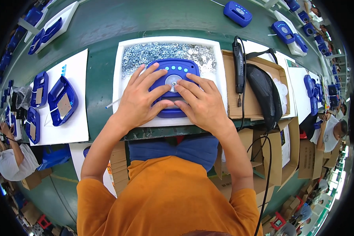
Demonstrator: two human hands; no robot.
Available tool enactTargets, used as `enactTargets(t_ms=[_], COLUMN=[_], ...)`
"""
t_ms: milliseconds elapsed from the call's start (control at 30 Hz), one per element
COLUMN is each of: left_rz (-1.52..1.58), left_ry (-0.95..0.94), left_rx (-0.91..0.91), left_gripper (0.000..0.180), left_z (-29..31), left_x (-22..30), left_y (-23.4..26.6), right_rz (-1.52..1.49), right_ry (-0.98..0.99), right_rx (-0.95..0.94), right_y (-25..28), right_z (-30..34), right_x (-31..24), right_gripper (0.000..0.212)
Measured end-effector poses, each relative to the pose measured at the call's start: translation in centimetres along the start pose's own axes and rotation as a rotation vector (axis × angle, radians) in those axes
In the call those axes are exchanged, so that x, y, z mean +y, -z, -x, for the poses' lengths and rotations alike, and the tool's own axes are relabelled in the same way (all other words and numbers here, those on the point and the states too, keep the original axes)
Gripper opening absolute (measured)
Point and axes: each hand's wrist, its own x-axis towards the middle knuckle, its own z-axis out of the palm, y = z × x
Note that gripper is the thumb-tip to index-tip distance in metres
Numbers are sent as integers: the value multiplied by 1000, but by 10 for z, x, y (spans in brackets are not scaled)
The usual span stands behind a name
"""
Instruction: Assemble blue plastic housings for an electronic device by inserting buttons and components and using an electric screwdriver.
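A blue plastic casing (179, 63) with a row of light-blue buttons lies in front of me in a white foam tray (221, 78). In the middle of its face is a clear round disc (171, 80) with a small metal centre. My left hand (143, 94) lies over the casing's left side, fingers spread, with the index fingertip near the disc. My right hand (202, 100) rests on the right side with fingers stretched out, some fingertips touching the disc's edge. Both thumbs come close together below the disc. Parts of the casing are hidden under my hands.
Many small metal pieces (145, 55) fill the tray's far part. To the right, a cardboard box (226, 59) holds a black electric screwdriver (238, 63), a black mesh pouch (261, 88) and clear discs (281, 90). Blue shells (63, 104) lie on white board at left. Co-workers sit on both sides.
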Motion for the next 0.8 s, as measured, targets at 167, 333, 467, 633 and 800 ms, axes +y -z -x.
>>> enactTargets(t_ms=[167, 333, 467, 633, 800], left_rz=[2, 67, 97, 72, 67], left_ry=[49, 50, 102, 136, 125], left_rx=[38, -7, 0, -21, -22], left_gripper=[45, 49, 58, 58, 51], left_z=[3, 0, 2, 3, 1], left_x=[-8, -5, -9, -8, -8], left_y=[-8, -6, -11, -11, -10], right_rz=[11, 27, -6, 32, 74], right_ry=[-6, 14, -100, -177, -199], right_rx=[-75, -102, -18, -15, 12], right_y=[4, 2, 1, -5, -11], right_z=[-2, -1, 9, 14, 18], right_x=[4, 9, -8, -21, -21], right_gripper=[41, 43, 48, 58, 62])
